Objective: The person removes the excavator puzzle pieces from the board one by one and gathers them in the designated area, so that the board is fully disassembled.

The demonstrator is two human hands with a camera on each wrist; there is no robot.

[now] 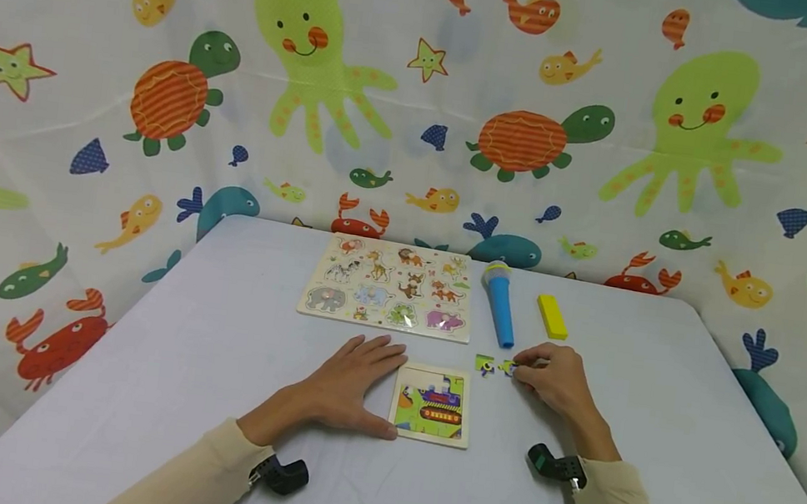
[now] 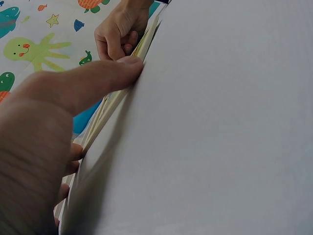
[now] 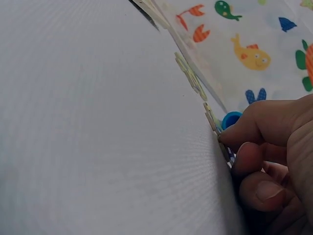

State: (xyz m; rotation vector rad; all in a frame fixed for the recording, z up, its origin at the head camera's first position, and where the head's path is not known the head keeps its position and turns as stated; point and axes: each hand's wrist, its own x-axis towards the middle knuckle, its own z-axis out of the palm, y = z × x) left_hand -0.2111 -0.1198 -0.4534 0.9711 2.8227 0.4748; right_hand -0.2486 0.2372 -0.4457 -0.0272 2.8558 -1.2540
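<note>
My left hand (image 1: 353, 384) lies on the table with its fingers spread. Its thumb and fingertips touch the left side of a small square jigsaw puzzle (image 1: 428, 438) in a wooden frame, which shows a digger-like picture with a gap at the upper left. In the left wrist view the thumb (image 2: 110, 78) rests at the frame's edge. To the right of the frame, my right hand (image 1: 557, 380) holds a small puzzle piece (image 1: 508, 367) at the table, thumb and fingers bent around its edge. Another puzzle piece (image 1: 484, 364) lies just left of it.
A wooden animal puzzle board (image 1: 382, 327) lies behind the small frame. To its right are a blue toy microphone (image 1: 500, 306) and a yellow block (image 1: 552, 316). A sea-animal curtain (image 1: 420, 119) hangs behind the white table (image 1: 215, 305).
</note>
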